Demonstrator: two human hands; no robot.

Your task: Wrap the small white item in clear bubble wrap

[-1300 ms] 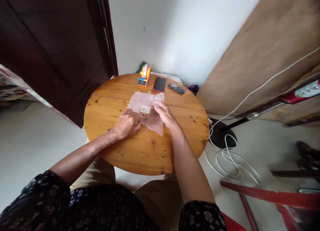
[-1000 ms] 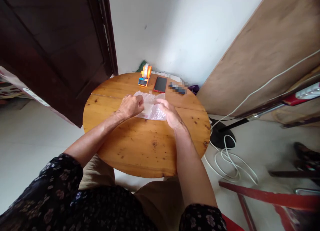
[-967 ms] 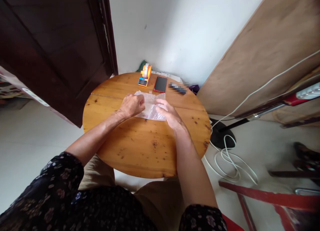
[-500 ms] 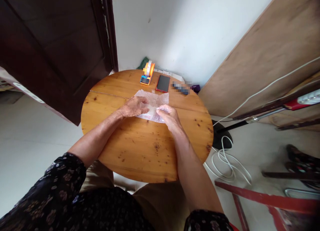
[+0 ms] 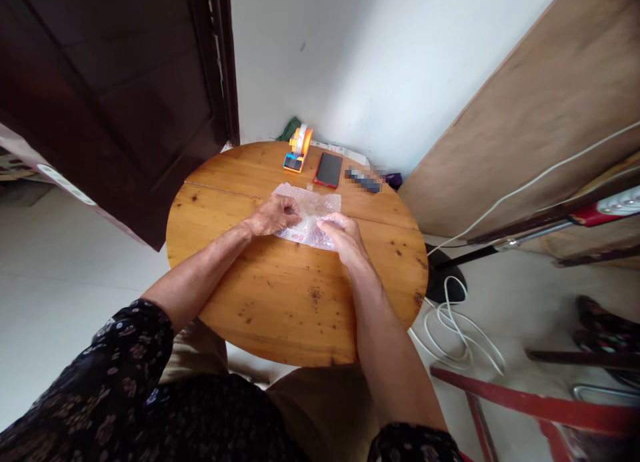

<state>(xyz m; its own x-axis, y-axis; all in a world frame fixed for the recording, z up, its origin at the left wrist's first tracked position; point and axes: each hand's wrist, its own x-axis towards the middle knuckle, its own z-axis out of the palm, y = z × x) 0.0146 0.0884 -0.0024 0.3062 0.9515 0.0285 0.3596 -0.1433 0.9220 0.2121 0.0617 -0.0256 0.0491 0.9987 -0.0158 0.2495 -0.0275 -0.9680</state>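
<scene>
- Sheet of clear, pinkish bubble wrap (image 5: 309,209) lies on oval, orange-brown wood table (image 5: 280,302), abt mid-top, btwn both hands; near edge roughly straight.
- Pale form w/ reddish print (image 5: 299,237) shows thru wrap nr its front edge; blurred, can't ID.
- L hand (image 5: 274,215): on L side of wrap, fingers curled, thumb & index tips apart w/ small gap; can't tell if other fingers grip wrap.
- R hand (image 5: 346,238): on R side of wrap, fingers bent inward, tips at bunched plastic; pinch or just pressing, can't tell.
- Hands apart from each other, wrap showing in btwn.
- Behind wrap, L to R: orange tape dispenser w/ blue front (image 5: 300,147), upright; flat dark-screened device w/ red edging (image 5: 329,170); dark elongated item (image 5: 364,181), partly pixelated.
- Dispenser & device near each other, not touching.
- Purple item (image 5: 394,181) past table's far R edge, partly hidden.
- R side, floor: loose coils of white cable (image 5: 450,323), nr red-painted wood frame (image 5: 530,397).
</scene>
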